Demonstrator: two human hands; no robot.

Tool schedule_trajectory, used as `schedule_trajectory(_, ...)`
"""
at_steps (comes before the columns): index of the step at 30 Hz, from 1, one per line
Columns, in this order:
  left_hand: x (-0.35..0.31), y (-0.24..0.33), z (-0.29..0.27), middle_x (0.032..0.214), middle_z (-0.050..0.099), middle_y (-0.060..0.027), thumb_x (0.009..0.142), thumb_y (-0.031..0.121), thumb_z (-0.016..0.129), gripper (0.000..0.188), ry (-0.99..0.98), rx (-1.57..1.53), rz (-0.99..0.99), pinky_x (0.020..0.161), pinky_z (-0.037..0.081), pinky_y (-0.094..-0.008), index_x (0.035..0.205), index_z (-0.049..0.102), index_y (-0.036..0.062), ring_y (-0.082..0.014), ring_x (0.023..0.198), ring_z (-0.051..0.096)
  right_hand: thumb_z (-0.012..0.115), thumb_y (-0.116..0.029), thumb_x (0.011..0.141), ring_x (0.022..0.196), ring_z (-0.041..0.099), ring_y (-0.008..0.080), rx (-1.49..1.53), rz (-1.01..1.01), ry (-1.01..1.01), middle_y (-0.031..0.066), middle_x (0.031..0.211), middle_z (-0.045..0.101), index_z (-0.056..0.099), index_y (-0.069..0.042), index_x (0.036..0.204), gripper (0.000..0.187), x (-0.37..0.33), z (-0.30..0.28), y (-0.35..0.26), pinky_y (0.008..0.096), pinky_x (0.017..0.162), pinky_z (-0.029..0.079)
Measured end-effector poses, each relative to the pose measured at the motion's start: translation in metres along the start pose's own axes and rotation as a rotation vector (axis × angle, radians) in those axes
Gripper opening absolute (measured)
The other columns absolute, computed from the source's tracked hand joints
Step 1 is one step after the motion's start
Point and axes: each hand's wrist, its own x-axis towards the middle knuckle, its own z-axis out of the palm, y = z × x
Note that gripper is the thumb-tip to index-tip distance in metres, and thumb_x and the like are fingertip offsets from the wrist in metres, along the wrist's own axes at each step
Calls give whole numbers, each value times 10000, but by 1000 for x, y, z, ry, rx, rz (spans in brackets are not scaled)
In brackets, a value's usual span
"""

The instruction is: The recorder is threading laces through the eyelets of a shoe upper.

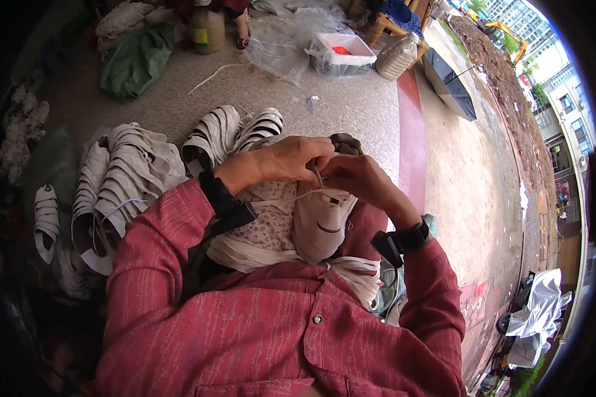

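Note:
A white sneaker rests on my lap with its heel toward me, over a floral cloth. Above its opening my hands meet, fingertips almost touching. My left hand is closed in a pinch on a thin pale shoelace, which trails left across the cloth. Pinched beside it, my right hand is also closed on the lace, though its fingertips are partly hidden. The hands cover much of the shoe's front; a dark sole shows just beyond them. A bundle of white strips lies across my lap.
Nested white shoes stand in stacks at my left, with more shoes beyond my left hand. Farther off are a green bag, a white foam box, a plastic jug, an umbrella and another person's foot.

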Motion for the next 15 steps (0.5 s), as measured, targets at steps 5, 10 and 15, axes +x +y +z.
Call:
schedule_trajectory(5,-2,-9,6,808,519,-21,655,121,815,305,40,-167,33,662,422,-301,761,537,55,-165,751,528,670,-51,792,750,629,204,-202,-248,27,50,851,647,667,-53,912,121,6,1,6,298,691,495)
schedule_trajectory(10,-3,10,6,856,509,-10,690,156,811,231,-14,-236,-83,678,433,-278,779,623,55,-132,800,534,626,-70,816,774,640,306,-525,-88,497,96,865,640,653,-71,867,58,-5,-41,17,344,643,500)
schedule_trajectory(15,5,36,13,912,477,-21,720,171,790,191,-23,32,-240,711,460,-259,775,674,29,-120,806,547,577,-152,942,784,670,209,499,137,454,133,1026,672,598,-18,937,135,-25,-50,11,293,628,515)
